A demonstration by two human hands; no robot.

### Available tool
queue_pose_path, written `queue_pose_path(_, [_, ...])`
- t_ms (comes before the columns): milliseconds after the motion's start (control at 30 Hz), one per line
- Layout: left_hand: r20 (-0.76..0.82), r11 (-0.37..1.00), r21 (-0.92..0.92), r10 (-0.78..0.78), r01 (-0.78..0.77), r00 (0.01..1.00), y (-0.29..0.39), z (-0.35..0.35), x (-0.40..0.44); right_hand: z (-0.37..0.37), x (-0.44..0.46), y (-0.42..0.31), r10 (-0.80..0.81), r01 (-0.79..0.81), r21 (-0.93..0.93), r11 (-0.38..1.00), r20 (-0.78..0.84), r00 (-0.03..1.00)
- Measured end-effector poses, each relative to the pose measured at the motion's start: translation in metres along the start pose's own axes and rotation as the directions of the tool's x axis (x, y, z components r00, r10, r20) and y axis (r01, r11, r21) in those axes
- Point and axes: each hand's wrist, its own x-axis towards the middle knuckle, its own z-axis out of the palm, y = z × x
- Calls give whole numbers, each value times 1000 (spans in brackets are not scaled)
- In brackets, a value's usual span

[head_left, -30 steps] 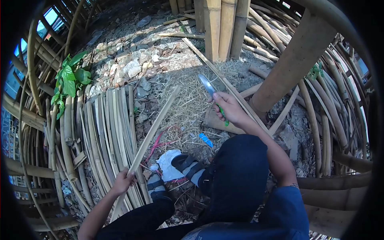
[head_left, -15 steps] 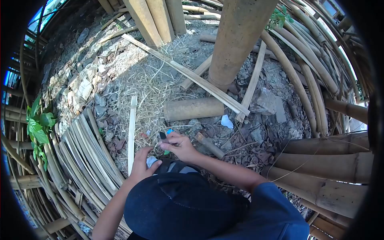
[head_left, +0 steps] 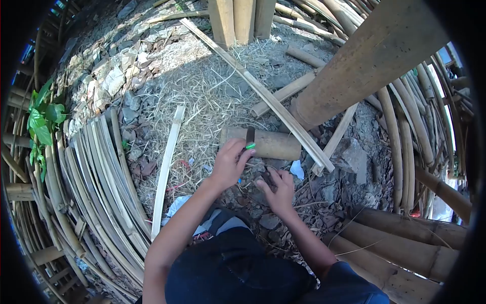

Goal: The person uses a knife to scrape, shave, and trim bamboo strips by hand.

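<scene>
My left hand (head_left: pixel 227 164) is closed on a short, narrow, dark object with a bright green end (head_left: pixel 251 138). Its dark part points up, over a thick bamboo section (head_left: pixel 277 145) lying on the ground. Just right of it, my right hand (head_left: pixel 279 190) is low over the debris. Its thumb and fingers curl about something dark and brownish (head_left: pixel 266 177) that I cannot make out. A pale split bamboo strip (head_left: pixel 169 162) lies left of my left arm. Whitish cloth or plastic (head_left: pixel 177 205) shows beside my left forearm.
Many split bamboo strips (head_left: pixel 104 172) lie stacked on the left. A thick bamboo post (head_left: pixel 359 66) leans at upper right, near a long split length (head_left: pixel 263 96). Bamboo poles (head_left: pixel 395 238) lie at lower right. Stones (head_left: pixel 349 154) and shavings (head_left: pixel 197 96) cover the ground.
The dark object has gone from my right hand to my left, which has moved up and right. My right hand has shifted right and low to the ground. The view has turned slightly.
</scene>
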Motion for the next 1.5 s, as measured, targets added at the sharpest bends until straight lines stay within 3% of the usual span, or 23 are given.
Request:
queue_pose_path(33, [-22, 1000, 1, -9, 9, 1000, -5, 4, 10, -6, -15, 3, -10, 19, -335, 942, 28, 1000])
queue_pose_path(100, [-200, 983, 29, 185, -183, 962, -13, 10, 26, -2, -47, 22, 120, -8, -549, 836, 169, 978])
queue_pose_path(133, [-217, 985, 26, 174, -173, 961, -19, 13, 29, 3, -59, 38, 113, 7, -559, 829, 180, 977])
queue_pose_path(267, [-216, 985, 3, 169, -172, 962, -29, 23, 36, -1, -73, 59, 55, 87, -497, 864, 264, 963])
queue_pose_path(367, [-226, 979, 75, 201, -189, 953, -26, 20, 39, -29, -60, 23, -51, 149, -538, 830, 193, 980])
queue_pose_path(433, [-221, 967, 127, 243, -220, 944, -25, 18, 41, -51, -41, 1, -99, 82, -327, 941, -36, 994])
queue_pose_path(500, [-191, 960, 165, 257, -227, 947, -27, 22, 38, -67, -9, -33, -160, 192, 97, 977, -265, 951])
queue_pose_path(633, [-170, 961, 93, 273, -260, 947, -38, 33, 35, -111, 54, -97, -357, 360, -50, 932, -307, 882])
queue_pose_path(733, [-193, 954, 82, 298, -287, 935, -37, 34, 37, -121, 72, -125, -265, 266, -25, 964, -200, 943])
queue_pose_path(800, [-199, 945, 84, 325, -315, 924, -38, 31, 37, -111, 77, -121, -257, 290, 88, 953, -273, 927])
queue_pose_path(867, [-187, 944, 85, 331, -320, 925, -38, 31, 34, -102, 77, -114, -441, 402, -184, 897, -317, 840])
queue_pose_path(900, [-178, 939, 90, 344, -333, 922, -39, 29, 37, -108, 76, -118, -283, 267, -225, 937, -41, 958])
queue_pose_path(933, [-180, 939, 91, 344, -333, 922, -39, 29, 38, -109, 75, -117, -285, 270, -225, 936, -41, 958])
queue_pose_path(1033, [-186, 947, 64, 322, -316, 928, -41, 30, 37, -111, 68, -118, -333, 360, 8, 933, -361, 871])
queue_pose_path(1067, [-172, 936, 80, 352, -343, 920, -40, 30, 37, -111, 68, -118, -328, 355, 12, 935, -358, 874])
queue_pose_path(1133, [-158, 920, 98, 392, -380, 906, -39, 30, 39, -112, 69, -119, -607, 522, -346, 780, -211, 766])
queue_pose_path(1167, [-150, 918, 109, 393, -380, 907, -38, 30, 39, -116, 65, -125, -373, 343, -421, 840, 11, 928])
queue_pose_path(1200, [-141, 919, 119, 390, -376, 910, -38, 30, 38, -118, 66, -124, -376, 345, -422, 838, 11, 927])
queue_pose_path(1300, [-160, 920, 122, 389, -372, 907, -39, 31, 37, -125, 68, -121, -518, 452, -268, 851, -291, 804])
queue_pose_path(1400, [-154, 920, 110, 391, -377, 907, -38, 32, 38, -117, 64, -120, -632, 521, -410, 749, -205, 747])
queue_pose_path(1433, [-157, 917, 111, 397, -383, 904, -38, 32, 39, -119, 57, -126, -324, 287, -497, 819, 12, 946])
queue_pose_path(1467, [-166, 919, 110, 392, -378, 905, -37, 32, 39, -120, 59, -123, -330, 290, -498, 817, 9, 944])
queue_pose_path(1500, [-174, 922, 108, 385, -371, 906, -37, 31, 38, -122, 62, -116, -382, 317, -401, 860, -91, 920])
